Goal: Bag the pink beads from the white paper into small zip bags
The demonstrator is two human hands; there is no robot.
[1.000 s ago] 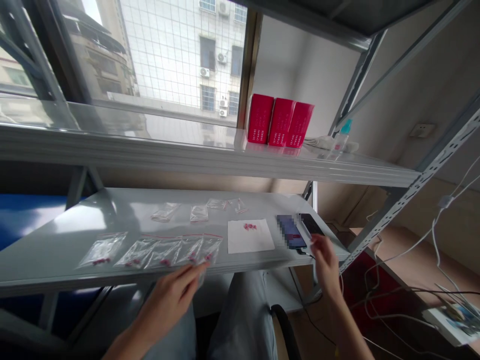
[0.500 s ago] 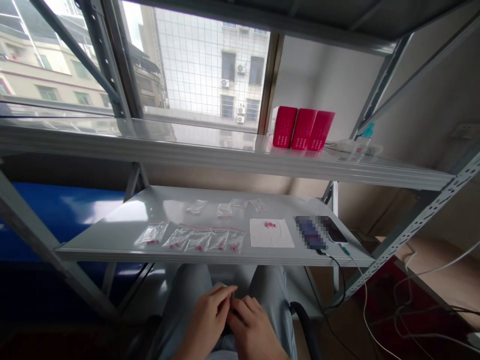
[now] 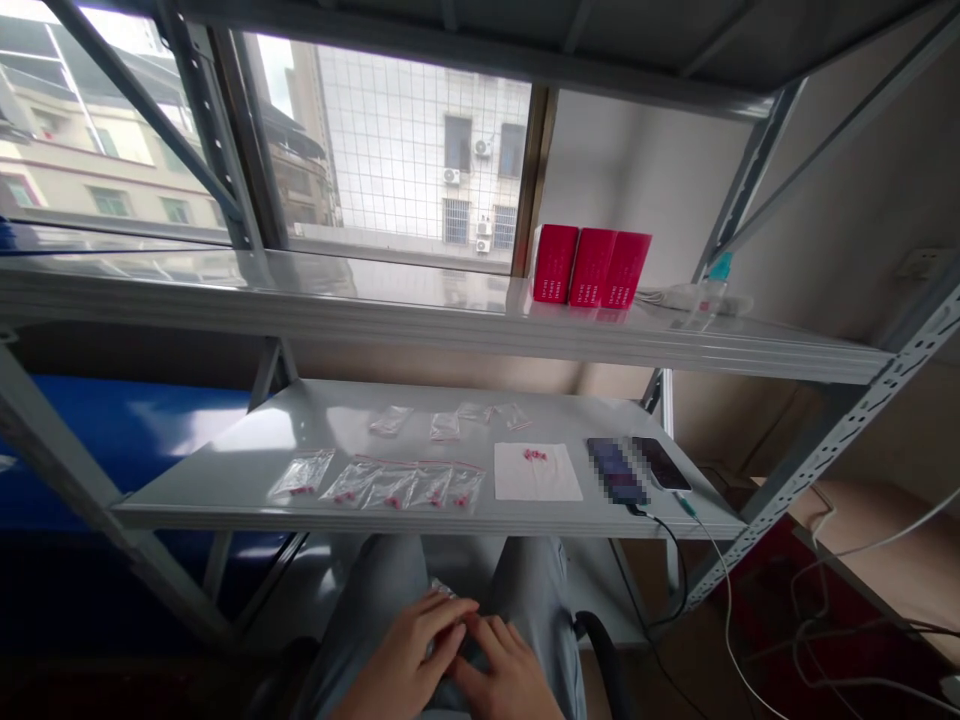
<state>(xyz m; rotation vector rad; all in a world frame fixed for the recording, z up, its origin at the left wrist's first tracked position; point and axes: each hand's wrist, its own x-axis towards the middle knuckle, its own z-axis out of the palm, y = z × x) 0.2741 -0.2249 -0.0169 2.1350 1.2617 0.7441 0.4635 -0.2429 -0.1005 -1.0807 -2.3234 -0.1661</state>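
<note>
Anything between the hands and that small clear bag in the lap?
Nothing visible. The left hand and right hand are directly on the small clear plastic bag, with only its top corner showing past the fingers.

Phones (image 3: 637,468) sit right of the paper (image 3: 536,472) (same shelf (image 3: 300,430)).

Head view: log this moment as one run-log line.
left hand: over lap, touching small plastic bag | right hand: beside left hand, at same bag | shelf: holds row of plastic bags with pink bits
</note>
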